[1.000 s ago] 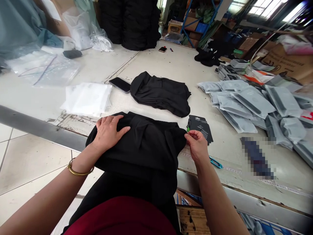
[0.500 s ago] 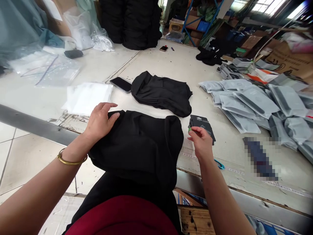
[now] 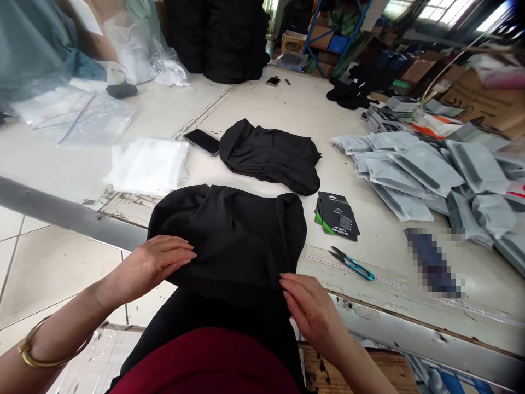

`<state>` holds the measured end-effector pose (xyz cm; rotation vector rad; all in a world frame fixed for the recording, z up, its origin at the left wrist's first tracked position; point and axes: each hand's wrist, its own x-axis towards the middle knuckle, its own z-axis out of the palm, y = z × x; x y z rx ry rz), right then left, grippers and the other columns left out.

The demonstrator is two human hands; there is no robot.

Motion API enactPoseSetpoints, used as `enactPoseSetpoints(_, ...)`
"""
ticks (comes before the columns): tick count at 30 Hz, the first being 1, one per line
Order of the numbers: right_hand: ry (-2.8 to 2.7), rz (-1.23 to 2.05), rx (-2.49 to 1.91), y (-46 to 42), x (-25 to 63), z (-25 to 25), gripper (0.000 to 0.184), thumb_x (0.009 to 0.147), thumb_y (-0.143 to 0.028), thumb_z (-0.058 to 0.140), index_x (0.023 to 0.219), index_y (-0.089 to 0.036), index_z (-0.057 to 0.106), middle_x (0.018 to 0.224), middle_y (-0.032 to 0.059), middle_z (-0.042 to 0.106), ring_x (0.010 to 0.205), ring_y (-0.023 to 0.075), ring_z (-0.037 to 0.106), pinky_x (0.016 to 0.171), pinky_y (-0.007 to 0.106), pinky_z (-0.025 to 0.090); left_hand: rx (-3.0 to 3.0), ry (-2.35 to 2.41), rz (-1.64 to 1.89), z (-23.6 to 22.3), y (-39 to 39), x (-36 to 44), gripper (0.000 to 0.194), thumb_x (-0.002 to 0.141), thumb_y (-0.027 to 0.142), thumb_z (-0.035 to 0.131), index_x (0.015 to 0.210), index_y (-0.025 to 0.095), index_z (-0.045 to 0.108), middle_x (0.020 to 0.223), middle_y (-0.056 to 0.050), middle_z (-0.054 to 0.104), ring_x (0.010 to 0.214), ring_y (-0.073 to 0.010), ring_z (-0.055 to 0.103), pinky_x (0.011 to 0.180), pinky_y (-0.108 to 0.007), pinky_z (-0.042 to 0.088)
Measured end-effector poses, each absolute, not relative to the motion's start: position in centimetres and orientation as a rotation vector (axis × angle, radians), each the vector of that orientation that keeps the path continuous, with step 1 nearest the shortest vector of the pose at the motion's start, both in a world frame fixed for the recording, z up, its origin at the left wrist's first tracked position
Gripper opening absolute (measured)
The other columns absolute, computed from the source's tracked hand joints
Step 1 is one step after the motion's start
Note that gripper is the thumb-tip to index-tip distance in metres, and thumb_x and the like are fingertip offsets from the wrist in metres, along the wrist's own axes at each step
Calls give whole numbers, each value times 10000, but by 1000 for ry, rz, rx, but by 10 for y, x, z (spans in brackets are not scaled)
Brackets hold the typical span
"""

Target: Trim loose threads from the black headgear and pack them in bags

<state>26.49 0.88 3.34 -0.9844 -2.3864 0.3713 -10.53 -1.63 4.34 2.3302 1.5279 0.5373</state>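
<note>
Fingertips of the extended left hand (image 3: 155,261) rest on the near left part of the black cloth (image 3: 229,238), the fingers close together and not visibly gripping. At the cloth's near right part, the right hand (image 3: 314,309) touches with its fingertips, thumb just beneath the fingers; whether it pinches a layer cannot be told.

The cloth lies at the near edge of the bench (image 3: 164,109), partly on the top and partly hanging past that edge over the person's lap. It is plain, matte and soft, wider than it is deep, with rounded ends. The left end bulges into a full curve with loose, slanting creases; the right end is turned over in a thick vertical fold. Between them the surface is smoother, crossed by shallow wrinkles, and a faint line runs down from a small step in the far edge. Its near side is hard to tell from the dark clothing below.

Just beyond it, further from the near edge, lies a similar black piece (image 3: 270,156), beside a phone (image 3: 203,142). White sheets (image 3: 147,164) lie to the left. To the right are dark cards (image 3: 338,219) lettered "ACTOR'S HEADGEAR", blue-handled snips (image 3: 353,264) and a heap of frosted packets (image 3: 426,169).
</note>
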Motion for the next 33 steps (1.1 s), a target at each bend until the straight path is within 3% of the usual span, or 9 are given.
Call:
enactPoseSetpoints(3,-2123,415,-1232,28,270,52,220,878,-237,499,1057,-216,626,987,57,692,894,192,655,783,332,545,2294,1541,529,51,-13,-104,297,879,444,496,1043,263,664,1082,-46,668,1054,-234,588,944,-388,472)
enactPoseSetpoints(8,-1949,469,-1314,44,261,67,284,911,-318,425,1103,-223,612,1056,55,674,968,204,634,846,352,511,2336,1458,340,56,-16,-100,588,738,585,611,1208,234,572,1217,-100,597,1112,-297,552,941,-416,471)
enactPoseSetpoints(13,-2073,491,-1286,73,253,81,307,917,-329,391,1120,-221,594,1077,56,662,969,200,622,850,351,488,2355,1492,299,58,-13,-98,399,911,442,411,1253,278,535,1178,-69,620,1079,-246,574,947,-398,457)
enactPoseSetpoints(18,-2127,266,-1379,100,255,97,294,861,-339,442,1046,-184,611,1017,91,633,749,186,610,691,336,484,2376,1438,194,70,-12,-91,548,773,557,590,1238,272,539,1140,-71,638,1075,-277,575,1020,-456,380)
enactPoseSetpoints(21,-2197,304,-1436,83,257,90,346,861,-402,454,1086,-179,592,835,61,646,663,176,594,634,314,462,2398,1453,185,64,-20,-91,522,798,494,591,1247,244,506,1247,-101,575,1141,-295,535,997,-453,404)
enactPoseSetpoints(26,-2281,532,-1655,29,271,59,544,812,-537,506,1232,-191,504,604,-32,580,538,159,567,518,274,421,2478,1475,267,43,-34,-97,281,906,360,462,1130,209,538,1333,-106,508,1251,-261,445,1015,-417,402)
enactPoseSetpoints(30,-2131,583,-1772,-5,283,34,673,799,-539,528,1340,-171,370,587,-56,565,517,157,575,503,268,433,2541,1483,420,38,-36,-95,230,936,312,403,1027,203,583,1220,-83,601,1164,-222,530,981,-373,438)
enactPoseSetpoints(33,-2079,684,-1744,-20,283,20,714,780,-482,586,1373,-196,311,709,-29,641,597,171,627,537,279,484,2501,1585,550,39,-35,-91,273,932,372,404,1026,194,588,1052,-75,670,970,-205,628,854,-332,507)
